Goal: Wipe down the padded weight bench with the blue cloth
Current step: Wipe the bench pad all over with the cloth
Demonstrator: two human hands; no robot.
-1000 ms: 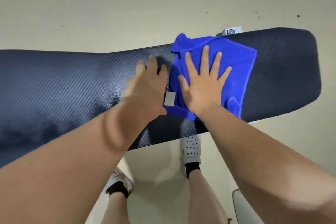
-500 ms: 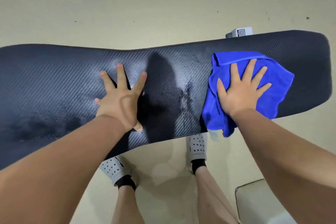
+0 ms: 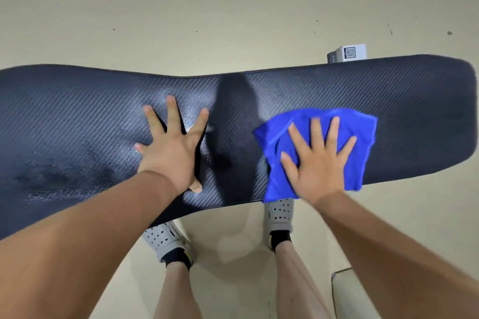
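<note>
The padded weight bench (image 3: 77, 116) is a long dark pad with a woven texture, spanning the view from left to right. The blue cloth (image 3: 363, 132) lies bunched on its right half, with one corner hanging over the near edge. My right hand (image 3: 318, 163) presses flat on the cloth with fingers spread. My left hand (image 3: 173, 153) rests flat on the bare pad near the middle, fingers apart and holding nothing. Damp, shiny patches show on the pad around and to the left of my left hand.
A small white box with a QR code (image 3: 347, 53) sits on the beige floor behind the bench's far right edge. My feet in grey perforated shoes (image 3: 162, 237) stand at the near edge. A pale flat object (image 3: 342, 292) lies at the bottom right.
My right hand slid the cloth right along the pad, then back left and nearer the front edge. My left hand moved left off the cloth's side and spread flat on the pad.
</note>
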